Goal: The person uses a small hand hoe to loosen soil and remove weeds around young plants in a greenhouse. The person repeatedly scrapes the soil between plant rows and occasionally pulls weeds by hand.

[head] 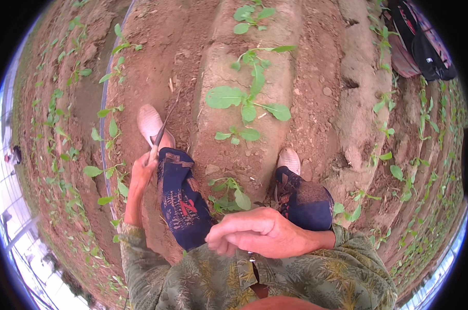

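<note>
My left hand [143,166] grips the pale handle of a thin, dark-shafted hand tool [165,130]. The shaft crosses my left shoe, and its tip is over the furrow soil; the tip's exact shape is too fine to tell. My right hand [261,230] is before my torso, fingers bent and together, the palm hidden; no object shows in it. Just beyond it grows a leafy seedling [232,195]. Between my feet and further ahead, a small seedling [237,135] and a larger broad-leaved plant [247,102] stand in the raised soil bed [214,155].
Rows of seedlings [57,131] run along both sides. A thin bluish line [103,104] lies along the left row. My shoes, left [150,120] and right [290,159], straddle the bed. A dark bag [427,54] rests at the upper right. Greenhouse-like framing [9,217] edges the left.
</note>
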The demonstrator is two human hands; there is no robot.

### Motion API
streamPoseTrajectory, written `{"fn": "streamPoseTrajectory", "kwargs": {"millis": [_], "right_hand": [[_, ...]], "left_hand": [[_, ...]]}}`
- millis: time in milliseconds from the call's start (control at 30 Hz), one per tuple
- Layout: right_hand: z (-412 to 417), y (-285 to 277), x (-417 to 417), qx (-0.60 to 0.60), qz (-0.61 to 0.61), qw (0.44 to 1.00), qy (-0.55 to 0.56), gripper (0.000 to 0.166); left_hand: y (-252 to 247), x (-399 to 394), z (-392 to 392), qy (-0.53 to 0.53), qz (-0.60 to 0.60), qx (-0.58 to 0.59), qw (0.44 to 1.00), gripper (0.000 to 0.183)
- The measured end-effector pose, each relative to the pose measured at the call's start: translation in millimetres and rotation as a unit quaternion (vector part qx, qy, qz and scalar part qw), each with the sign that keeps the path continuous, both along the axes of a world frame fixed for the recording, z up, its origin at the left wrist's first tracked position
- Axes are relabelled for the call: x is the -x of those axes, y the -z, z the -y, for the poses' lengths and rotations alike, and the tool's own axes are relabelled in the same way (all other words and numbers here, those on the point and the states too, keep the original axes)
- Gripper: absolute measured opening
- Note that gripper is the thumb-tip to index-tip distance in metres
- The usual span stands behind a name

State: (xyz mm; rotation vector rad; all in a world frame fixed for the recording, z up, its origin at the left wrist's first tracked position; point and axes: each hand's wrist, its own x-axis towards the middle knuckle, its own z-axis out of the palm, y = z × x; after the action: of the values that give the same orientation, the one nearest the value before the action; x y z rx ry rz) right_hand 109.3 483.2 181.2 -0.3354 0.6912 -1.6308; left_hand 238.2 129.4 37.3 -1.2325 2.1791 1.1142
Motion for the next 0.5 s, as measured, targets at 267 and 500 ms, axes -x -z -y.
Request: {"fn": "streamPoseTrajectory", "kwargs": {"millis": [267, 500], "right_hand": [[-0.5, 4.9, -2.8, 0.042, -0.034, 0.998, -0.019, 0.028], [-1.3, 8.4, -4.9, 0.033, -0.038, 0.998, 0.049, 0.025]], "left_hand": [[68.1, -50.3, 19.2, 0.074, -0.193, 0.113, 0.972, 0.035], [87.1, 107.5, 21.6, 0.035, -0.154, 0.063, 0.985, 0.03]]}}
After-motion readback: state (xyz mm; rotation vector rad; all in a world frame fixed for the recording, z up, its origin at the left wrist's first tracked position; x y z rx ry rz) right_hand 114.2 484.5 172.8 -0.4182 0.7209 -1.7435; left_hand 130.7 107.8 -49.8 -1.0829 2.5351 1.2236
